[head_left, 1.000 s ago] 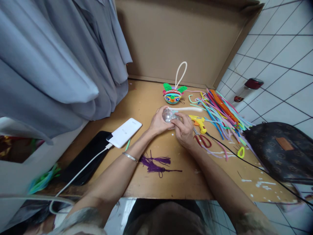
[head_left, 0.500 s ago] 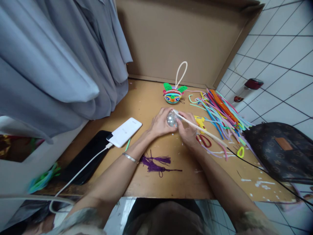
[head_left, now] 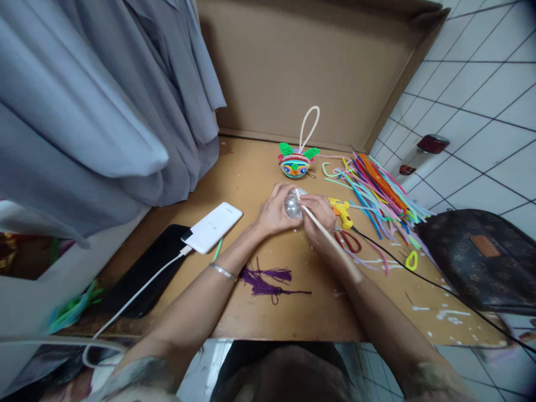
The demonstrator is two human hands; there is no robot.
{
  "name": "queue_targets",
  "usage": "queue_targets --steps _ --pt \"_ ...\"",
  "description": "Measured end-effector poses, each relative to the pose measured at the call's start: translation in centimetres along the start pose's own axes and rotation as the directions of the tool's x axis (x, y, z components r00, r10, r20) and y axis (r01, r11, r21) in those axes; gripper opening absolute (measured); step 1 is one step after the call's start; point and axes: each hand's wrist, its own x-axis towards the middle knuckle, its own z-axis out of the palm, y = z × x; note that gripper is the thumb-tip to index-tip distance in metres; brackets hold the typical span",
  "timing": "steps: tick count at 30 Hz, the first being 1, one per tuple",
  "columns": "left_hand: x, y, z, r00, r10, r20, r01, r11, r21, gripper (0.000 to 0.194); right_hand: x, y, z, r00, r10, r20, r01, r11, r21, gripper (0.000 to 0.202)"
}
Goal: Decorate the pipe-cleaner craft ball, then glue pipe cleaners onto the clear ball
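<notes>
White square tiles (head_left: 473, 89) and a flat brown board (head_left: 322, 72) stand behind a light-brown wooden table (head_left: 257, 162), with grey draped cloth (head_left: 125, 111) at the left. Near the middle of the table, a clear, shiny round ball (head_left: 292, 205) lies between the person's two hands. The left hand (head_left: 274, 210) curves around its left side, gripping it; the right hand (head_left: 319, 215) is closed on a thin, fuzzy white strip (head_left: 335, 246) at the ball's right side. One end of the strip appears to touch the ball, though the fingers partly hide that spot; the other end slants back over the right forearm. Just beyond the hands sits a multicoloured animal-head ornament with green ears (head_left: 295, 166). A yellow glue gun (head_left: 344, 212) lies just right of the right hand, and purple thread tassels (head_left: 268, 286) lie nearer the person, between the forearms.
</notes>
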Motion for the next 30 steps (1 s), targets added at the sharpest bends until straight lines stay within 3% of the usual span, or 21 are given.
queue_targets --steps 7,19,30 --pt "0.17 -0.30 0.13 0.999 0.053 -0.006 -0.054 0.997 -0.049 0.072 -0.06 0.12 0.17 1.000 -0.009 0.016 0.009 1.000 -0.027 0.018" --pt "0.22 -0.08 0.15 0.998 -0.046 0.036 0.049 0.996 -0.072 0.076 0.07 -0.03 0.00 1.000 -0.027 -0.012 0.027 0.998 0.049 0.017" --pt "0.04 -0.71 0.07 0.998 -0.036 0.057 0.040 0.996 -0.078 0.113 0.35 -0.43 -0.23 0.998 -0.054 -0.013 0.054 0.998 0.015 0.015"
